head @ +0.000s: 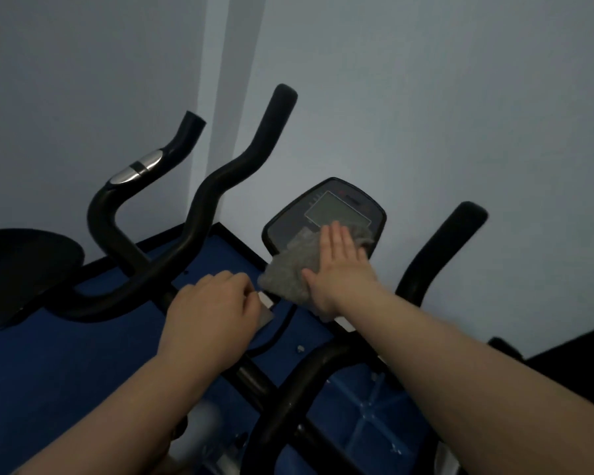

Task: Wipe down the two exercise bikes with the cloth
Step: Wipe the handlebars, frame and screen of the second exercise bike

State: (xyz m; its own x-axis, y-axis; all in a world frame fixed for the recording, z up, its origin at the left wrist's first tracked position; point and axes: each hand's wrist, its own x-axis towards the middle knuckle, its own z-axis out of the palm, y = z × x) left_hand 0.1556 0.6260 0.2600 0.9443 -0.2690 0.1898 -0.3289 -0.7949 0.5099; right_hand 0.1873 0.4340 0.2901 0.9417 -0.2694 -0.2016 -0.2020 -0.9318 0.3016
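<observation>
A grey fluffy cloth [288, 269] lies over the lower edge of the near bike's black console [326, 214], below its grey screen. My right hand [340, 265] presses flat on the cloth with straight fingers. My left hand [213, 310] grips the bike's bar just below the console, fingers curled over it beside a silver pad [266, 305]. The near bike's black handlebars rise on the left [220, 180] and on the right [439, 248]. A second bike stands further left, showing a handlebar with a chrome band [138, 168] and a black saddle [24, 265].
A pale wall [426, 97] stands close behind both bikes, with a corner edge at upper centre. Blue flooring [48, 365] with a black border lies below. A dark object [580, 354] sits at the right edge.
</observation>
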